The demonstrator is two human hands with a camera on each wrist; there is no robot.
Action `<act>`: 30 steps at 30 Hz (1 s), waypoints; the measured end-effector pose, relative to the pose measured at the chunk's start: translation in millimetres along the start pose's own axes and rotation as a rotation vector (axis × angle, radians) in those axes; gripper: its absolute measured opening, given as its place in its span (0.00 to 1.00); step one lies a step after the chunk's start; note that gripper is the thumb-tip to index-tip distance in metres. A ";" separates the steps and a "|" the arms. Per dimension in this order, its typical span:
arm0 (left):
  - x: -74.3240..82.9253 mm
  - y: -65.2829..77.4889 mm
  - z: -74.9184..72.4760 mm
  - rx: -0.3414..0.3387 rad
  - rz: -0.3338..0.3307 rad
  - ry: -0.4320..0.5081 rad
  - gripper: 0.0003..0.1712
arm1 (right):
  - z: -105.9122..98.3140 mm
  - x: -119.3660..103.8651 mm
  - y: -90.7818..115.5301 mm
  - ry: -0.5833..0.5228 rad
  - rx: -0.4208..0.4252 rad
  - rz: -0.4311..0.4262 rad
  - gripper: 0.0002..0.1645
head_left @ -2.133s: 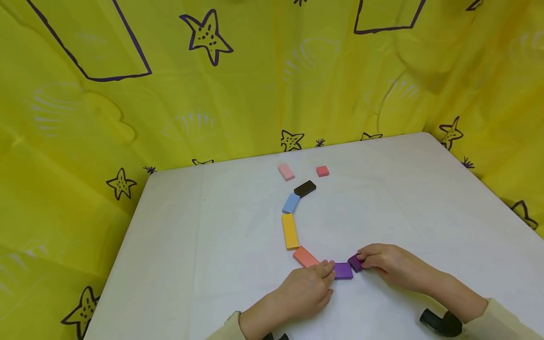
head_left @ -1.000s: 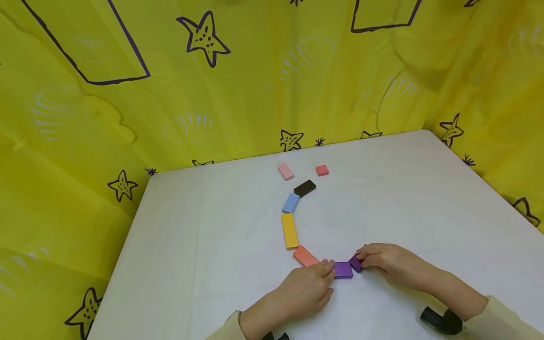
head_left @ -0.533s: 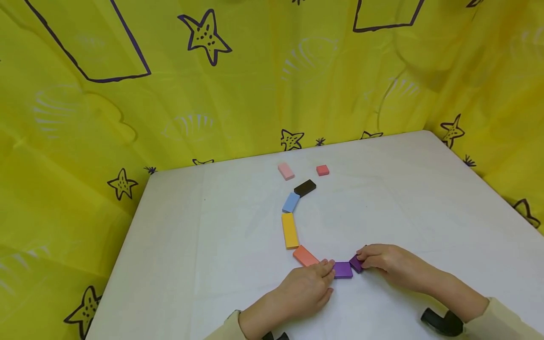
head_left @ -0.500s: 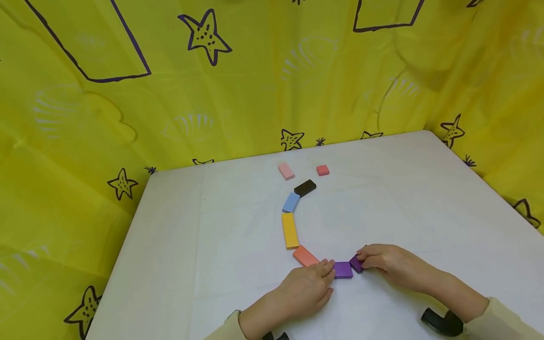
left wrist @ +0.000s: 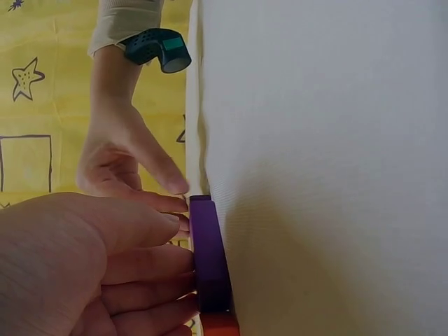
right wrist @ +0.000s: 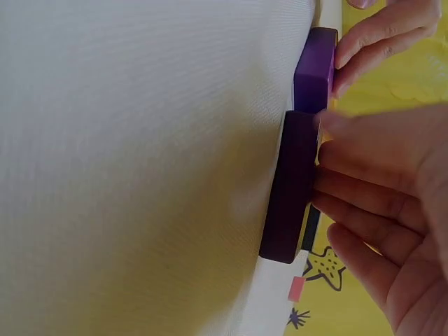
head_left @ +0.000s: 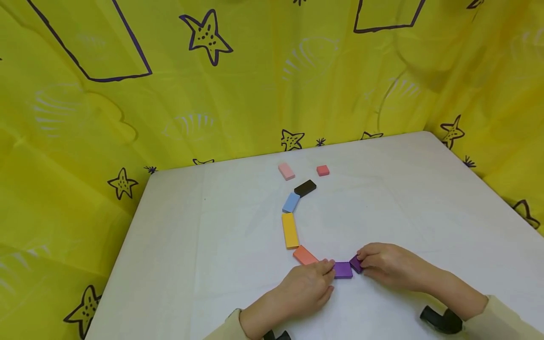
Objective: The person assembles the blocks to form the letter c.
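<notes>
Flat coloured blocks form a curved row on the white table. In the head view, my left hand (head_left: 303, 288) rests its fairly straight fingertips at the joint of an orange block (head_left: 304, 255) and a violet block (head_left: 343, 270). The left thumb stays apart from them. To the right, my right hand (head_left: 391, 264) holds a dark purple block (head_left: 355, 264) by thumb and fingers, and its corner meets the violet block's end. From the right wrist, the dark purple block (right wrist: 287, 189) lies flat, lined up after the violet block (right wrist: 315, 70). Fingers partly cover it in the head view.
The row runs on through a yellow block (head_left: 290, 231), a blue block (head_left: 291, 203) and a black block (head_left: 305, 188). Behind lie a pink block (head_left: 286, 171) and a red block (head_left: 323, 170). A yellow patterned curtain (head_left: 246, 94) hangs at the table's (head_left: 178, 245) back and sides.
The dark purple block has turned slightly and shifted a little to the right under my right fingers. My left hand stays in practically the same place.
</notes>
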State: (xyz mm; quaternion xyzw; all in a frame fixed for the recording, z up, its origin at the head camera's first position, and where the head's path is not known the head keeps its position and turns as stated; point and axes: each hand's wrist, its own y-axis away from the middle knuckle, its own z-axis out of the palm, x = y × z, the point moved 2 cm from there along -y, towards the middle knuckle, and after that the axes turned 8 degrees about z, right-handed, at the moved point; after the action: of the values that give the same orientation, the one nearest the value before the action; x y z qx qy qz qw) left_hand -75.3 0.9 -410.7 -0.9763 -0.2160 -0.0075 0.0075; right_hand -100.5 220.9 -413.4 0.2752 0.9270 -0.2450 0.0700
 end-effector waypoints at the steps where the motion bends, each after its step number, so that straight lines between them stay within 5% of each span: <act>1: -0.7 -0.6 -0.5 0.008 0.002 0.002 0.22 | 0.1 -0.1 -1.2 -0.006 0.000 0.001 0.14; 4: -2.8 -2.1 -1.9 0.023 0.005 0.014 0.21 | 0.1 -0.7 -4.1 -0.027 0.004 0.013 0.03; 21: -8.9 0.8 -5.0 0.004 0.005 -0.058 0.26 | -7.4 10.7 -27.3 0.047 0.099 0.041 0.10; 30: -44.8 1.7 -8.4 0.042 -0.143 0.027 0.27 | -9.6 26.6 -59.8 0.048 0.116 0.097 0.22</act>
State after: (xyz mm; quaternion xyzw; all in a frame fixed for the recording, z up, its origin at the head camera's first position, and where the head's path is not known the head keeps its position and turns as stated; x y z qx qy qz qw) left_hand -115.3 -19.7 -403.2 -0.9578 -0.2852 -0.0169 0.0301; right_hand -155.4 194.8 -387.3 0.3294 0.8982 -0.2878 0.0435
